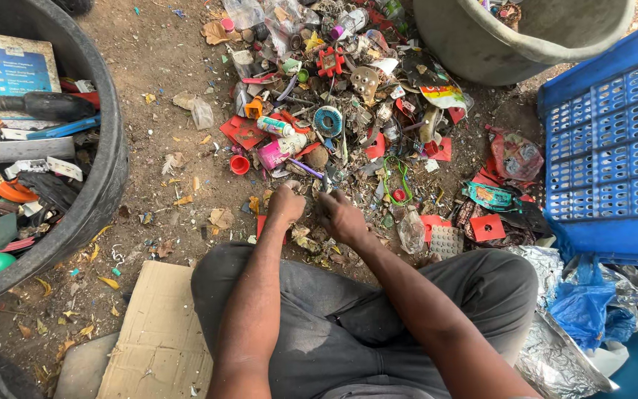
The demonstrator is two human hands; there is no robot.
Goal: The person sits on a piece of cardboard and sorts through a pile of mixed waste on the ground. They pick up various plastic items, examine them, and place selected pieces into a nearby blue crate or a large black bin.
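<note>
Brown dirt (164,81) is the ground all around me, with dry leaves on it. I sit on it in grey trousers, and a flat piece of cardboard (158,332) lies by my left knee. A crinkly silver sheet (555,355) and a blue plastic bag (583,307) lie by my right knee.

On my left is a big black tub (105,174). It holds a blue and white card, a black handle, a green ball and other old bits. At the top right is a grey-green tub (481,48). A blue crate (611,148) with small holes stands on my right.

In front of me is a pile of scrap (348,111): red caps, wrappers, little bottles. My left hand (286,205) is curled like a fist at the near edge of the pile. My right hand (341,216) is just beside it, fingers bent down into the bits. I cannot tell what they pinch.
</note>
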